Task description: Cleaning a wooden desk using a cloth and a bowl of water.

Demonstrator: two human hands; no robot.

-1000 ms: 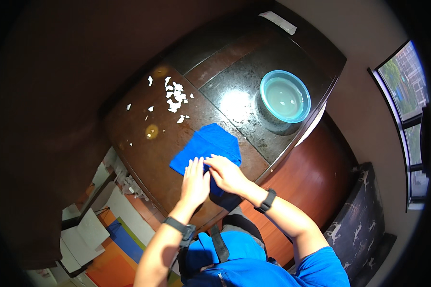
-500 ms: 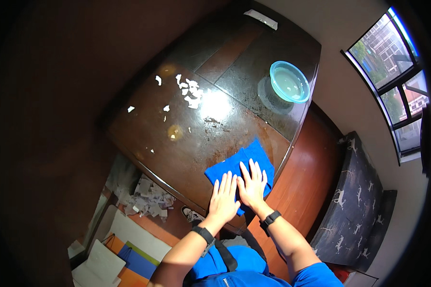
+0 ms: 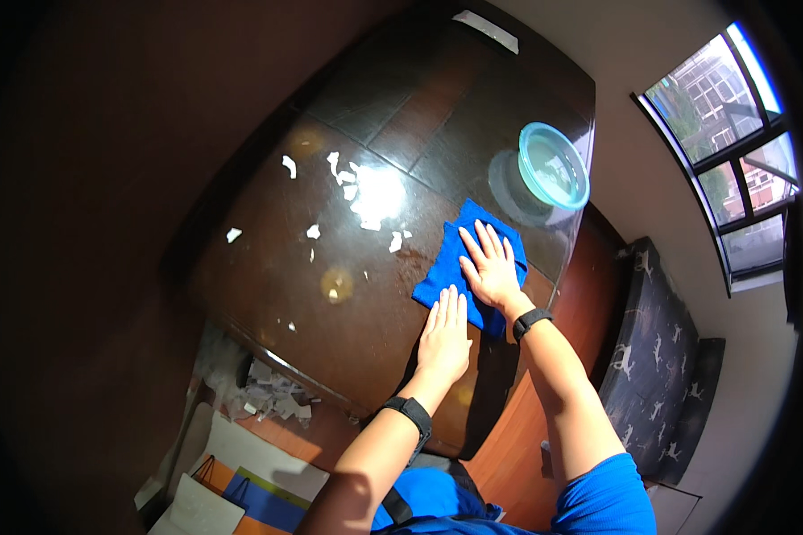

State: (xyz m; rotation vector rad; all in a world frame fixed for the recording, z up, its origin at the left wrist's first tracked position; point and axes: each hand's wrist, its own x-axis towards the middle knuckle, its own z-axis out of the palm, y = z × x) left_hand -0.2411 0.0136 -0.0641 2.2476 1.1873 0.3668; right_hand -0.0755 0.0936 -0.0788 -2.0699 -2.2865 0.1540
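A blue cloth (image 3: 446,259) lies spread on the dark brown table (image 3: 268,259). My right hand (image 3: 492,272) presses flat on it with fingers spread. My left hand (image 3: 444,343) is stretched out, its fingertips touching the cloth's near edge while the palm rests beyond it. Torn white paper scraps (image 3: 348,183) are scattered across the table left of the cloth, some washed out by a bright glare. Up and right of my right hand stands a light blue translucent basin (image 3: 553,167), apparently holding water.
A long white strip (image 3: 486,32) lies at the table's far end. Under the left edge is a plastic bag of paper waste (image 3: 272,392), with paper bags (image 3: 259,499) nearby. On the right are a patterned dark sofa-like piece (image 3: 656,374) and a window (image 3: 732,152).
Both hands have moved forward over the table, the cloth sliding away from the near edge under them. My left hand now only reaches the cloth's edge. A few scraps appear nearer the cloth.
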